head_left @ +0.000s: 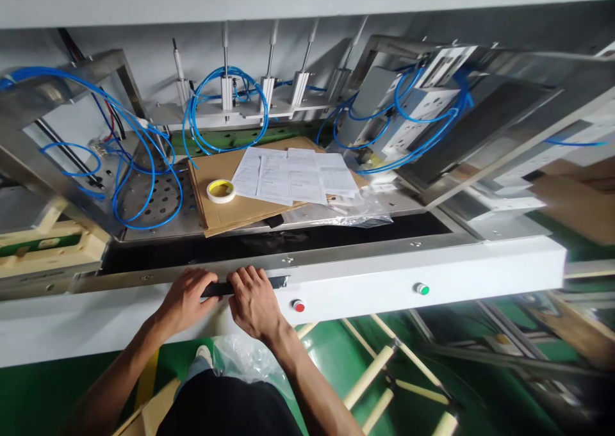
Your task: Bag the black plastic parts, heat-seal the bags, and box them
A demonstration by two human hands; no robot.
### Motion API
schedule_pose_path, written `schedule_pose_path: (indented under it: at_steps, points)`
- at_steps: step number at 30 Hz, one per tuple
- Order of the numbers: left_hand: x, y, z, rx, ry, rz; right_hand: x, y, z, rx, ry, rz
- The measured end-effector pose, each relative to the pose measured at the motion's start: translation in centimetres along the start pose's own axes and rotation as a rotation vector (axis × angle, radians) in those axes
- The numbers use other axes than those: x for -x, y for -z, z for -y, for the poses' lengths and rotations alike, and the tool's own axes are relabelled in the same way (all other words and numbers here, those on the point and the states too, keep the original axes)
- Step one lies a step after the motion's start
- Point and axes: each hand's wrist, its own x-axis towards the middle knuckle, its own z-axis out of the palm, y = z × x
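i held the black strip flat on the white machine panel, left hand and right hand pinching it narrowly; it seemed thin, light, flexible, best gripped at its ends.

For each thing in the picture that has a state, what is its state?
Left hand: pressing on black strip.
Right hand: pressing on the same strip.
Tape roll: lying flat on cardboard.
Papers: spread on the cardboard.
Red button: unlit.
Green button: unlit.
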Motion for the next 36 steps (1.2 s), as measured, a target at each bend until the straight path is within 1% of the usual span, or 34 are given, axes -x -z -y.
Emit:
schedule_pose_path:
  at_steps: [4, 7, 13, 15, 18, 19, 22, 24, 27, 29, 31, 33, 34, 36]
  points:
    - [-1.0, 0.4, 0.8, 0.000, 0.005, 0.035, -1.4, 0.1, -0.3, -0.003, -0.036, 0.027]
    - [-1.8, 0.4, 1.4, -0.017, -0.034, 0.035, -2.1, -0.2, -0.8, 0.011, -0.042, 0.023]
    - [-2.7, -0.9, 2.1, -0.146, -0.089, 0.084, -2.1, -1.6, -1.6, 0.078, -0.056, 0.004]
    - [-2.6, -1.3, 2.1, -0.173, -0.102, 0.047, -2.0, -2.2, -1.7, 0.072, -0.068, -0.016]
    - [-1.7, -1.4, 1.6, -0.225, -0.112, -0.062, -1.9, -2.6, -1.9, 0.023, -0.077, -0.074]
    - [-1.3, -1.4, 1.4, -0.242, -0.121, -0.078, -1.8, -2.6, -2.0, 0.007, -0.074, -0.097]
    - [0.0, -1.4, 1.1, -0.270, -0.173, -0.037, -1.1, -2.0, -1.7, -0.031, -0.062, -0.211]
    - [0.6, -1.4, 1.1, -0.279, -0.197, 0.015, 0.1, -1.9, -1.1, -0.068, -0.098, -0.355]
    - [0.5, -1.2, 1.2, -0.243, -0.190, 0.065, 3.0, -2.8, 0.7, -0.176, -0.236, -0.604]
    - [0.0, -0.9, 1.2, -0.170, -0.177, 0.082, 4.9, -4.3, 2.2, -0.326, -0.385, -0.706]
    - [-0.5, -0.4, 1.1, -0.087, -0.177, 0.089, 6.2, -6.0, 3.5, -0.579, -0.603, -0.711]
    - [-0.9, 0.0, 1.0, -0.019, -0.171, 0.096, 6.6, -7.3, 4.3, -0.904, -0.819, -0.638]
    - [-1.0, 0.2, 1.0, 0.008, -0.151, 0.106, 6.6, -7.8, 4.4, -1.062, -0.896, -0.603]
    - [-0.9, 0.4, 0.9, 0.080, -0.080, 0.151, 6.1, -8.1, 4.5, -1.325, -0.977, -0.580]
